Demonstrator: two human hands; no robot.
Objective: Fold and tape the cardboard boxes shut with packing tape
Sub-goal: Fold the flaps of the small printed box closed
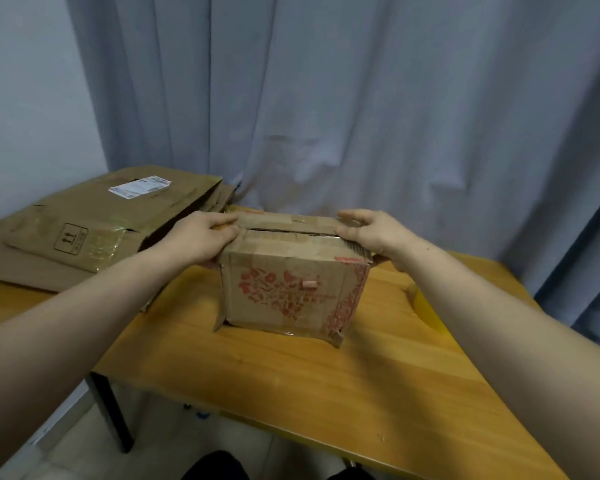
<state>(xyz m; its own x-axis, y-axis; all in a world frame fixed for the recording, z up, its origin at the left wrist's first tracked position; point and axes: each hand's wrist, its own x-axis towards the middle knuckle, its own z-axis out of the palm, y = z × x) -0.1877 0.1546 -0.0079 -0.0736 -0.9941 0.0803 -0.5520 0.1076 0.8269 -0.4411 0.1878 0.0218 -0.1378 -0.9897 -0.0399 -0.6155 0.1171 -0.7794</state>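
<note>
A small worn cardboard box (284, 289) with red print stands upright on the wooden table (291, 375). Its top flaps are folded down, with a dark slit left between them. My left hand (201, 240) grips the box's top left edge, fingers curled over the flaps. My right hand (371, 233) holds the top right edge, fingers over the flap and thumb at the side. A roll of yellowish packing tape (421, 306) lies on the table to the right, partly hidden behind my right forearm.
Several flattened cardboard boxes (94, 230), one with a white label, are stacked at the table's back left. Grey curtains (361, 116) hang close behind the table. The table's front edge runs diagonally, with a black leg (110, 410) at the left.
</note>
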